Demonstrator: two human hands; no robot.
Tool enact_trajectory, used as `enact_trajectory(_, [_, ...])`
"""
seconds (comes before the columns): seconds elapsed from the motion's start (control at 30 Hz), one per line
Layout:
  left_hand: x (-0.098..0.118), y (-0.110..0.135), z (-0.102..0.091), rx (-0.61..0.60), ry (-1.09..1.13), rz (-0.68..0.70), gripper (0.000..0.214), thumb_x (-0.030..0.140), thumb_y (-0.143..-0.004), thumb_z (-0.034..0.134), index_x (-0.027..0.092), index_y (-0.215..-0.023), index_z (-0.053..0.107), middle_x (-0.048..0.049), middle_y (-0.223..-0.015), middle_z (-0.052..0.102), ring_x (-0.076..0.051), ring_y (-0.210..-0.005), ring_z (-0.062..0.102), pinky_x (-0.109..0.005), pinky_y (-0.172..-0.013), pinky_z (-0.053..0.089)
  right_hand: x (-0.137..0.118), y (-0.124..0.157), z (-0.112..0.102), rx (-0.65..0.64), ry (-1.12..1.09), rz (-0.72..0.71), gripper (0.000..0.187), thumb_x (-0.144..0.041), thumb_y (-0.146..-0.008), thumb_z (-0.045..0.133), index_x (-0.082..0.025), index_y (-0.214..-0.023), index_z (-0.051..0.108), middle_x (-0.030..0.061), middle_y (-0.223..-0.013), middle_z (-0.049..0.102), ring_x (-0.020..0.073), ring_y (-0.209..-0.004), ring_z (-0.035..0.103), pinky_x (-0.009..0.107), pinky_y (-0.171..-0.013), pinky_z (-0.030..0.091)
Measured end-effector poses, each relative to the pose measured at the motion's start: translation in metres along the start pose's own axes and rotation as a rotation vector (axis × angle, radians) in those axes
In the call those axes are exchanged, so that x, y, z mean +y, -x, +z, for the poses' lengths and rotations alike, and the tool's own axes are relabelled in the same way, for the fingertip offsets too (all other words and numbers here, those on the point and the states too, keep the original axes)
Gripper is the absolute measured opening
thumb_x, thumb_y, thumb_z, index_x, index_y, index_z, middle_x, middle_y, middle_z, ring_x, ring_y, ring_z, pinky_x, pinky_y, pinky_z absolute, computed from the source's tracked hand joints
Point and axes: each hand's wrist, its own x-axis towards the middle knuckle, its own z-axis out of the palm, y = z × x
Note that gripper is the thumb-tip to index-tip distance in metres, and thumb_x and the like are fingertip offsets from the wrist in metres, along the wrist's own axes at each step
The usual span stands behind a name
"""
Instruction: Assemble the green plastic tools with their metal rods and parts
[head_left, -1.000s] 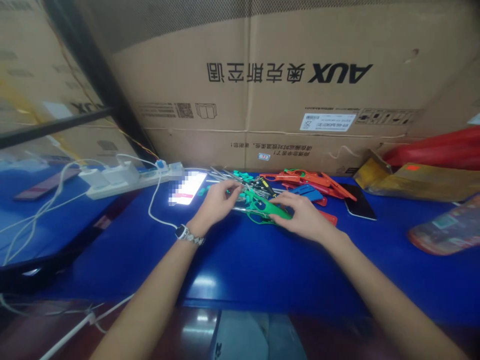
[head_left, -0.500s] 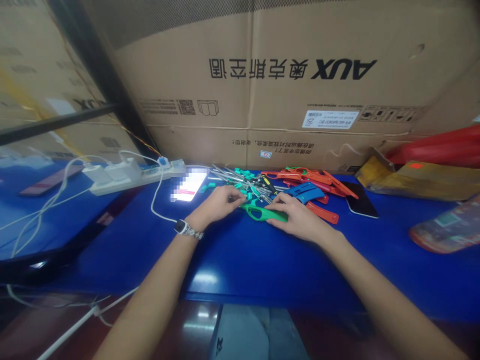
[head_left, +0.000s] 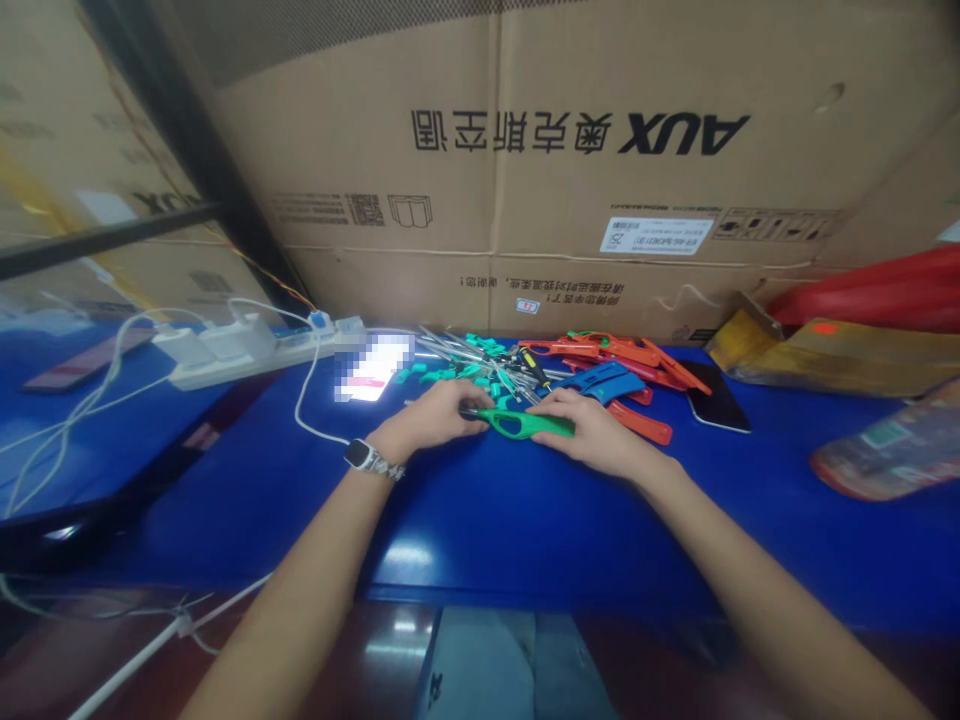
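A green long-nosed lighter casing [head_left: 516, 424], with an oval hole in it, lies crosswise between my hands just above the blue table. My right hand [head_left: 581, 428] is closed round its right end. At the left end, the thumb and fingers of my left hand [head_left: 444, 410] pinch a dark, thin piece that meets the casing; how it joins is partly hidden. Right behind my hands is a pile of metal rods [head_left: 517, 375] and small green plastic pieces [head_left: 480, 345]. A yellow-and-black screwdriver [head_left: 534, 368] lies on the pile.
Blue casings [head_left: 604, 382] and orange casings [head_left: 649, 360] lie behind my right hand, beside a dark phone [head_left: 718, 400]. A lit phone [head_left: 373, 367] and a white power strip [head_left: 217, 367] are at left. A bottle [head_left: 885, 450] lies right; a large carton [head_left: 517, 200] stands behind.
My left hand has closed on the left end of the green lighter casing, where a dark thin piece now shows. The casing lies more level. The view has shifted slightly.
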Motion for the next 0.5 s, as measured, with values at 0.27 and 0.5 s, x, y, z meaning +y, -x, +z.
enact_trajectory(0.27, [-0.0032,-0.0016,0.0013,0.009,0.003,0.021,0.022,0.022,-0.081,0.066,0.017,-0.101,0.073,-0.0068,-0.099,0.072,-0.020,-0.088,0.064,-0.033,-0.082,0.050,-0.0010,0.0009,-0.0063,-0.018,-0.052,-0.024,0.030,-0.034,-0.093,0.060,-0.023,-0.119,0.069,0.0074,-0.113,0.064,0.0231,-0.106,0.060,0.041,-0.098,0.046])
enact_trajectory(0.5, [-0.0014,-0.0031,0.0039,0.033,0.010,0.054,0.024,0.018,-0.081,0.063,0.017,-0.103,0.073,-0.0066,-0.099,0.073,-0.019,-0.087,0.064,-0.033,-0.081,0.050,-0.0011,0.0060,-0.0090,-0.005,-0.049,-0.020,0.030,-0.036,-0.094,0.059,-0.024,-0.120,0.068,0.0077,-0.113,0.061,0.0233,-0.108,0.058,0.042,-0.098,0.045])
